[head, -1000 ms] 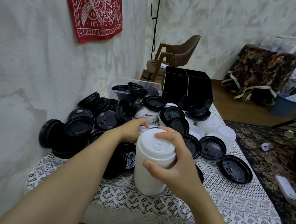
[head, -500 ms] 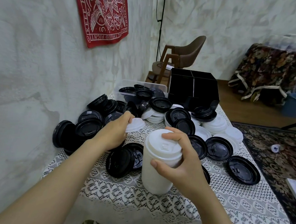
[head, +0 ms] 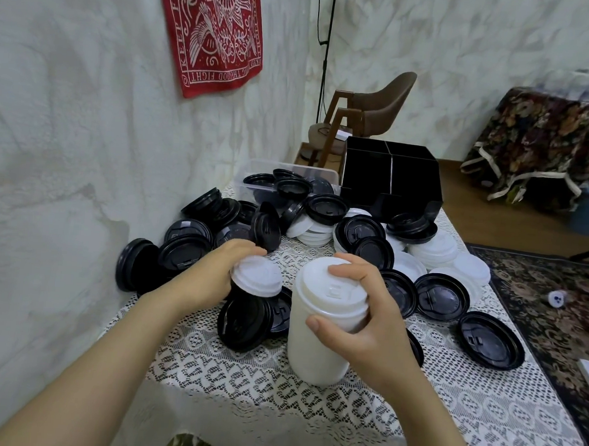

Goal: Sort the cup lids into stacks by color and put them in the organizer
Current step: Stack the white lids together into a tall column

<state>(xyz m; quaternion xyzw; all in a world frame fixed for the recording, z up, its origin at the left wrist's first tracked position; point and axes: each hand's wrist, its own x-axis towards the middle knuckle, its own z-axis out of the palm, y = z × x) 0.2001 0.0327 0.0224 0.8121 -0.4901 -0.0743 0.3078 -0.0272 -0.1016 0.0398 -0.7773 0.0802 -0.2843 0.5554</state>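
A tall stack of white lids [head: 317, 340] stands on the lace tablecloth [head: 311, 404] near the front. My right hand [head: 366, 325] grips its top, thumb in front and fingers curled over the rim. My left hand [head: 222, 273] holds a single white lid [head: 258, 277] just left of the stack, above some black lids [head: 247, 319]. Many loose black lids [head: 189, 251] and white lids [head: 435, 247] are scattered behind. The black organizer [head: 391, 180] sits at the table's far end.
A clear plastic bin [head: 255, 168] with black lids sits left of the organizer. The wall runs along the table's left side. A brown chair [head: 371, 107] stands behind; a patterned rug [head: 548, 304] and covered furniture lie to the right.
My left hand picked a white lid from the pile and carried it back toward the stack. My right hand stays on the stack's top.
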